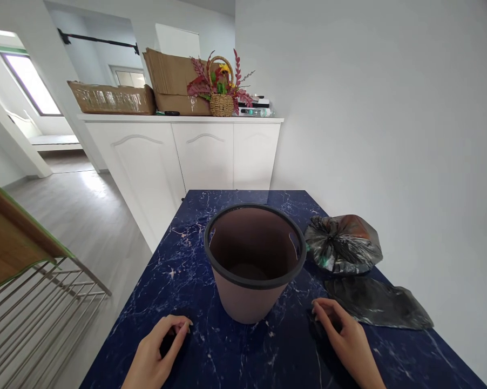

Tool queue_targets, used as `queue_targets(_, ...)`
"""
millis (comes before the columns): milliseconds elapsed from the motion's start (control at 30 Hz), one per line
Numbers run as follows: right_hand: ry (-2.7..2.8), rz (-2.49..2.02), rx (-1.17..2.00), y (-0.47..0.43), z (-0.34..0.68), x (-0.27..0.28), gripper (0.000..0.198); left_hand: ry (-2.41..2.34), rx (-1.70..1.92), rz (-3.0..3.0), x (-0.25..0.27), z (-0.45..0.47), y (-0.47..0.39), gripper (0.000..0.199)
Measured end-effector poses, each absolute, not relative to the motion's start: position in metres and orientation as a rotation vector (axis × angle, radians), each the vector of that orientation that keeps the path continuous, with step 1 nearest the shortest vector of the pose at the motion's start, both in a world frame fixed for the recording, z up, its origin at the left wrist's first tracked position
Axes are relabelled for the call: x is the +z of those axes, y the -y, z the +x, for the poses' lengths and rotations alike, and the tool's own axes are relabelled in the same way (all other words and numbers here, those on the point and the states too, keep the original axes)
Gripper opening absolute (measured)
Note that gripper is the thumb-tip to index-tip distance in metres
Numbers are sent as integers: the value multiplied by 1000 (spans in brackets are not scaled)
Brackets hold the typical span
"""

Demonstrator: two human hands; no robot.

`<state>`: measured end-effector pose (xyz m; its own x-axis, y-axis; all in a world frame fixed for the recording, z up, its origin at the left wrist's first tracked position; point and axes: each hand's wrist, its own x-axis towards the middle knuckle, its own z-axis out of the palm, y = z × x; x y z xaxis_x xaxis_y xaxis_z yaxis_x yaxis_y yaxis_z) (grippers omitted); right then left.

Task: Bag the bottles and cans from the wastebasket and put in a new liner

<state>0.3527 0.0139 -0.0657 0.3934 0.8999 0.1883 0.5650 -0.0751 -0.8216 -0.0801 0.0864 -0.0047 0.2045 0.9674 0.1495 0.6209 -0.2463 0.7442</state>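
Note:
A brownish-pink trash can (pixel 245 302) with a dark grey rim stands upright on the blue marbled table (pixel 178 270), its inside showing no bag. My left hand (pixel 160 346) rests on the tabletop at the can's near left, thumb and curled fingertips together, with nothing in them. On the near right lies my right hand (pixel 340 332), its fingers also curled against the thumb and holding nothing. Both hands are apart from the can. Just beyond my right hand, a flat black plastic bag (pixel 381 302) is spread on the table. Behind it sits a knotted, filled black plastic bag (pixel 344 243).
A white cabinet (pixel 203 156) stands past the table's far edge, bearing cardboard boxes (pixel 178 81) and a flower basket (pixel 222 105). A white wall (pixel 369 135) borders the table's right side. At the left is a metal rack (pixel 53 308) with a wooden board (pixel 12 237).

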Motion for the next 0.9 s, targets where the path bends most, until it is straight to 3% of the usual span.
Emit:
queue_targets(167,1344,-1847,92,-10,363,-65,45,-1501,793,1907,0,-78,-85,38)
queue_targets(333,1437,-2008,-361,-6,391,-74,62,-1484,801,1917,5,-75,-84,40)
queue_targets(633,1468,-2072,-464,5,427,-89,54,-1506,781,1929,6,-75,-86,42)
queue_targets(900,1545,-1931,-324,13,367,-83,45,-1528,791,1935,7,-73,-87,43)
